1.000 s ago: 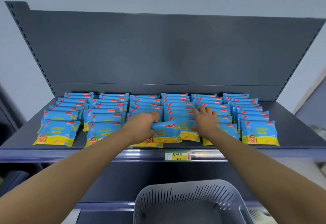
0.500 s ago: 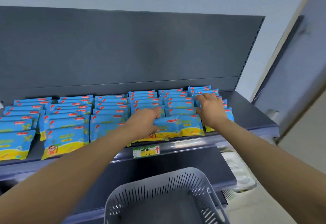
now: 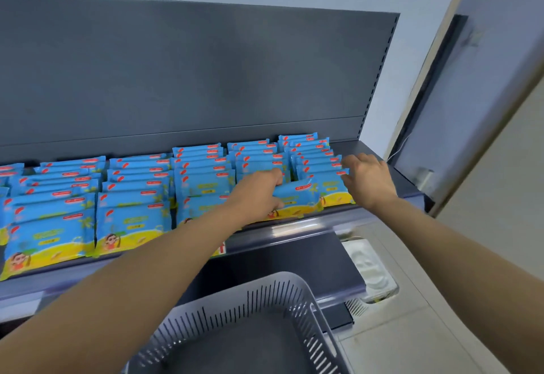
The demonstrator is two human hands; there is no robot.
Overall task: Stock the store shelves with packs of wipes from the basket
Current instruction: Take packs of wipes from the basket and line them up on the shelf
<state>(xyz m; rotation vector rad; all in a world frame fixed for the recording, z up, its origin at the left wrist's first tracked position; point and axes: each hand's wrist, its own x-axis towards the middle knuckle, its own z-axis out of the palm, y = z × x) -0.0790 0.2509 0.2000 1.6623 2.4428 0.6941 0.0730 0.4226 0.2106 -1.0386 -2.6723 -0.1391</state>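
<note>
Blue-and-yellow plastic packs of wipes fill the dark grey metal shelf in overlapping rows from its left edge almost to its right end. The grey slotted plastic basket below shows no packs in the part visible, so stocking looks nearly finished, with one pack left to seat. The left hand curls around that last pack at the front of the second row from the right. The right hand rests loosely spread fingers against the last row's outer side, holding nothing.

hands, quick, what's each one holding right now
Left hand: closed around a pack of wipes.
Right hand: open, fingers touching the rightmost row of packs.
</note>
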